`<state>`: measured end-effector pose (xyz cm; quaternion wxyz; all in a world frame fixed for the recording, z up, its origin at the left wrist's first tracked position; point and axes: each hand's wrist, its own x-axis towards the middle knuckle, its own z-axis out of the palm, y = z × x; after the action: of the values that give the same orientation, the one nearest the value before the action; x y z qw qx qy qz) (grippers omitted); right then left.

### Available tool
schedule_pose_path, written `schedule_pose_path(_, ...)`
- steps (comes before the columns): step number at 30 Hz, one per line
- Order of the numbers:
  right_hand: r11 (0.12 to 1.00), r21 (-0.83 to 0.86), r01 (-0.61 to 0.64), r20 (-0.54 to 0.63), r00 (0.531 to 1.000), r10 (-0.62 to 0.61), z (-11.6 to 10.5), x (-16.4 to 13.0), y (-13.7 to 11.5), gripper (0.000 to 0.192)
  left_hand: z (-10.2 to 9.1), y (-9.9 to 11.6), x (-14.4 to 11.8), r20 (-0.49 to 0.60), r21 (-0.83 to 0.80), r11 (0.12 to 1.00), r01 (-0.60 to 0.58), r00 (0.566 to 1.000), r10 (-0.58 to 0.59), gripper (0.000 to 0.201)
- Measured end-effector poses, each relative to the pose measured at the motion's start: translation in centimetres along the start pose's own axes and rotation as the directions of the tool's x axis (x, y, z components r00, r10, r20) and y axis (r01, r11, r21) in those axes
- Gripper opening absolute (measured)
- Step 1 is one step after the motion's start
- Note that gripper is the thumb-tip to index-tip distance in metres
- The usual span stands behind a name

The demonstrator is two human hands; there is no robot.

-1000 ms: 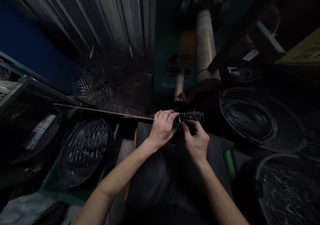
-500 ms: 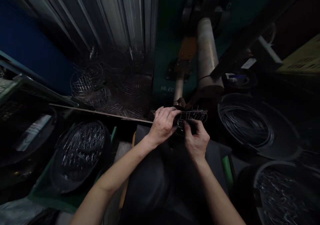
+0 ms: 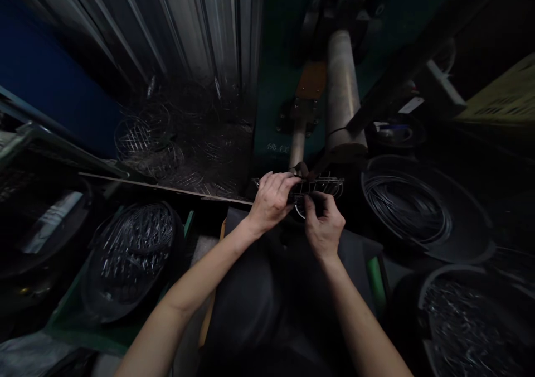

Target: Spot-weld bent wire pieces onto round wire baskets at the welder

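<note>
We hold a small wire frame (image 3: 320,185) between both hands, in the middle of the scene just in front of the machine's pale cylinder (image 3: 343,90). Our left hand (image 3: 273,201) lies over the frame's left end with the fingers curled down around it, closed on the wire. Our right hand (image 3: 324,226) comes up from below, thumb and forefinger pinched narrowly on a thin loop of wire at the frame's near edge; how firmly they clamp it we cannot tell in this dim light. Compared with a second ago, the frame has travelled a little farther from us and now sits right under the lower end of the cylinder and the thin rod (image 3: 297,143) beside it, where before it hung lower and clear of them. The right hand has also shifted leftward, from the frame's right part to its near middle. We judge that the piece is being brought up to the machine and lined up there. To the right lies a dark basin with a coil of wire (image 3: 407,209), and nearer right a tub of small wire pieces (image 3: 472,324). To the left a black tub of wire parts (image 3: 131,251) sits in a green crate, and farther left finished wire baskets (image 3: 146,143) are heaped against the corrugated wall.
</note>
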<state>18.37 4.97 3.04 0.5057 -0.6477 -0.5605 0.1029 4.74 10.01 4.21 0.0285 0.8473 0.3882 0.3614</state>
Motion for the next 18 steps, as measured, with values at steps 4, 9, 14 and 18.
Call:
schedule_pose_path(4,0.999,-0.027,0.018,0.011,1.0,-0.018,0.4,0.0,0.0,0.024,0.4,-0.5,-0.2,-0.051,0.002,0.999,-0.051,0.997,0.051,0.045)
schedule_pose_path(9,1.0,-0.011,0.006,0.036,0.999,-0.006,-0.3,-0.1,-0.8,0.026,1.4,-1.4,-0.3,-0.082,-0.043,0.996,-0.079,0.994,0.076,0.044)
schedule_pose_path(14,0.962,-0.203,-0.182,-0.138,0.978,0.156,-10.7,-3.8,1.7,0.041,0.7,-0.9,-1.1,-0.097,-0.111,0.993,-0.032,0.995,0.021,0.043)
schedule_pose_path(18,0.614,-0.557,-0.559,-0.336,0.828,0.449,-22.8,-8.6,9.6,0.03,-1.1,1.8,-2.7,0.003,-0.184,0.982,0.036,0.999,-0.036,0.047)
